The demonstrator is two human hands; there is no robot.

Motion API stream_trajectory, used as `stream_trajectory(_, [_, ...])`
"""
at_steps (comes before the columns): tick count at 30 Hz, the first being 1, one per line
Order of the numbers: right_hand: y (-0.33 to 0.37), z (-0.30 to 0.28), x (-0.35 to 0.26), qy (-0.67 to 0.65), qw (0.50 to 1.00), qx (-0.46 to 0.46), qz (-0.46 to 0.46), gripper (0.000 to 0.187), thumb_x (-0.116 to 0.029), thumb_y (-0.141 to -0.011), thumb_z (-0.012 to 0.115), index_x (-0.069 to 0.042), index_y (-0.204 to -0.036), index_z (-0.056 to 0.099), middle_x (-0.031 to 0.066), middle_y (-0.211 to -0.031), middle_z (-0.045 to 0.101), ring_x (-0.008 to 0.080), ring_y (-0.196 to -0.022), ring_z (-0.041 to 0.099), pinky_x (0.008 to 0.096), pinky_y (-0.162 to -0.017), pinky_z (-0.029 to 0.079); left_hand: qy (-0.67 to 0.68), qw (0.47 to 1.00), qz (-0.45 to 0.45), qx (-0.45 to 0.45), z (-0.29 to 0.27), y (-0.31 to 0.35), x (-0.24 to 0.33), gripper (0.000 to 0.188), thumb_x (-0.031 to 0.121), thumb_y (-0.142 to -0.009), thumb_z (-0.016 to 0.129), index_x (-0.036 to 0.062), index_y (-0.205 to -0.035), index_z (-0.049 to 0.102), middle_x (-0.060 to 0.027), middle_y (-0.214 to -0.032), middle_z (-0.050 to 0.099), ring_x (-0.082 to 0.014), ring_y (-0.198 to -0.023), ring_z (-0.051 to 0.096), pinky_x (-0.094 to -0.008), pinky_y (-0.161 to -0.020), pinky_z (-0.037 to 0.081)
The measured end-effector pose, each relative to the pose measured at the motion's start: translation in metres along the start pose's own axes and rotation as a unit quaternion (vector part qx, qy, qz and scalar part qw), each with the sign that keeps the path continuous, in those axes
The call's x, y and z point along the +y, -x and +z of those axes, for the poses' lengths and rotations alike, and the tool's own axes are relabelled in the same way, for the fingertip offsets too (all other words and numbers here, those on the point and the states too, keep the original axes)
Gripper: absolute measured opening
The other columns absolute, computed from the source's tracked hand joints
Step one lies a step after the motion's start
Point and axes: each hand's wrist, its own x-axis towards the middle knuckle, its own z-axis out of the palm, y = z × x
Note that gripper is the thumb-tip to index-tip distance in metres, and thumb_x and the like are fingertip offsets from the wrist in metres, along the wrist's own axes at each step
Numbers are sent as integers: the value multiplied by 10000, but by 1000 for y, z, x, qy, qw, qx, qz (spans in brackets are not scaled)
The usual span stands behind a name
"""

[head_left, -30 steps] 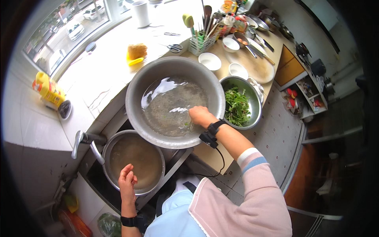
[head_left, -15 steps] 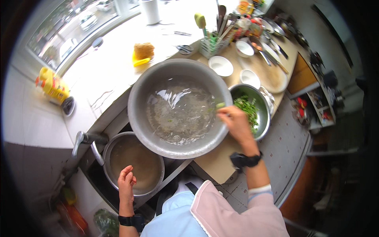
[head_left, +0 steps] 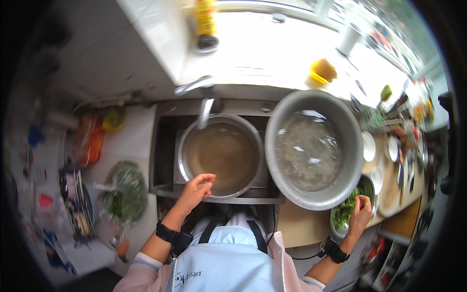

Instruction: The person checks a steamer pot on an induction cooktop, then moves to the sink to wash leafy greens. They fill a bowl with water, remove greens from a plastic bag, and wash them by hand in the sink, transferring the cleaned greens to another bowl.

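Note:
Over the front rim of a round metal basin (head_left: 182, 160) of cloudy brownish water, my left hand (head_left: 197, 191) hovers with nothing in it, its fingers loosely bent and apart. My right hand (head_left: 360, 215) is at the right side of a metal bowl (head_left: 335, 228) of cut leafy greens (head_left: 344, 214). Its fingertips are drawn together; whatever they may hold is hidden. Between the hands, farther back, stands a large grey metal basin (head_left: 316, 199) of clear water with small bits in it.
The brownish basin sits in a sink (head_left: 163, 175) below a faucet (head_left: 204, 100). A plastic bag of greens (head_left: 129, 192) lies to the left. White bowls (head_left: 368, 146), a cutting board (head_left: 391, 197) and utensils crowd the right counter. A yellow container (head_left: 318, 78) rests on the windowsill.
My view has swung left toward the sink. My right hand, which pinched a green piece at the large basin's rim, has moved over to the bowl of greens. My left hand stays over the brownish basin.

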Motion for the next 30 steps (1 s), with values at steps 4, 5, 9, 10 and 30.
stream_trajectory(4, [20,31,-108,-123,986,-58,-93,97,-92,-900,624,-5,-862,608,-31,-641,470,65,-589,413,231,-533,358,12,999,41,28,-31,36,-27,287,99,-934,545,29,-1211,571,-23,-1086,627,-50,-699,541,-203,-651,461])
stream_trajectory(5, [29,42,-140,-160,975,-122,-97,78,-80,-905,623,-10,-871,616,-33,-678,509,57,-601,437,212,-535,363,29,997,54,48,-40,47,-32,283,93,-934,545,27,-1207,572,-22,-1081,630,-50,-698,542,-204,-654,465])
stream_trajectory(9, [103,87,-271,-296,856,-373,-203,50,1,-898,598,1,-927,640,7,-776,601,67,-701,557,206,-615,439,11,975,121,184,-80,114,-40,241,77,-932,555,28,-1164,597,-55,-1039,647,-55,-708,571,-224,-666,497])
stream_trajectory(10, [130,95,-303,-316,814,-426,-237,59,1,-896,598,10,-937,640,21,-787,623,79,-724,587,214,-637,454,-2,970,114,214,-88,131,-38,229,73,-931,558,29,-1151,606,-67,-1027,652,-56,-713,581,-230,-670,506])
stream_trajectory(30, [440,305,-483,13,508,-369,-778,1109,-244,-567,857,-205,-1489,242,307,-1496,153,464,-1372,250,565,-1085,283,131,841,220,477,-271,261,-68,463,-66,-884,409,61,-1309,543,-52,-1110,559,-73,-824,524,-213,-677,508])
